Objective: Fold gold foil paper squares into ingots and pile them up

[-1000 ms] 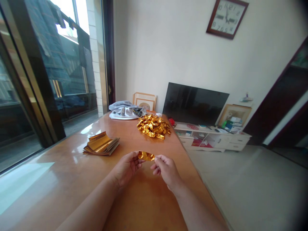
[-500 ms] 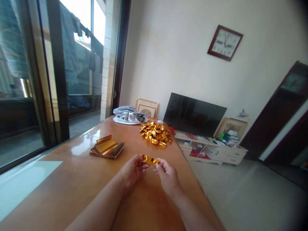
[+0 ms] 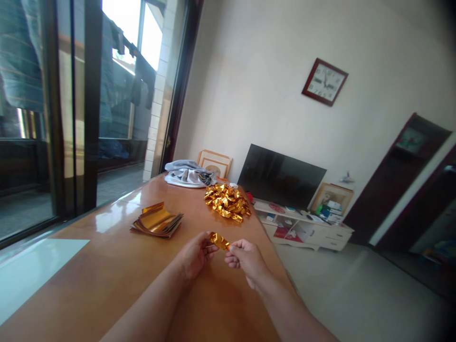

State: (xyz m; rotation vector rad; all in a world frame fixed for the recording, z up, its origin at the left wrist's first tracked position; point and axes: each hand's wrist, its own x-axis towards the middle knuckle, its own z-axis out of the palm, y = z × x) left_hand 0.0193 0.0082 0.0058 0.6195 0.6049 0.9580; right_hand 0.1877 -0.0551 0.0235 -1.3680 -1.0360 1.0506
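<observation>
A folded piece of gold foil paper (image 3: pixel 219 240) is stretched between my two hands, just above the wooden table (image 3: pixel 142 270). My left hand (image 3: pixel 197 254) grips its left end, fingers curled beneath. At the right end, my right hand (image 3: pixel 246 259) pinches the tip between thumb and forefinger. Beyond my hands lies a heap of folded gold foil pieces (image 3: pixel 228 202). To the left rests a stack of gold foil sheets (image 3: pixel 157 221), its top sheet bent up.
Grey-white cloth (image 3: pixel 188 173) lies bunched at the table's far end, with a framed picture (image 3: pixel 215 164) behind it. A television (image 3: pixel 281 175) stands on a white cabinet (image 3: pixel 309 230) at the right. Sliding glass doors (image 3: pixel 80 109) run along the left; a clock (image 3: pixel 325 81) hangs on the wall.
The foil piece has tilted, its right end now lower. My right hand has turned and closed tighter on that end. The whole view has shifted slightly.
</observation>
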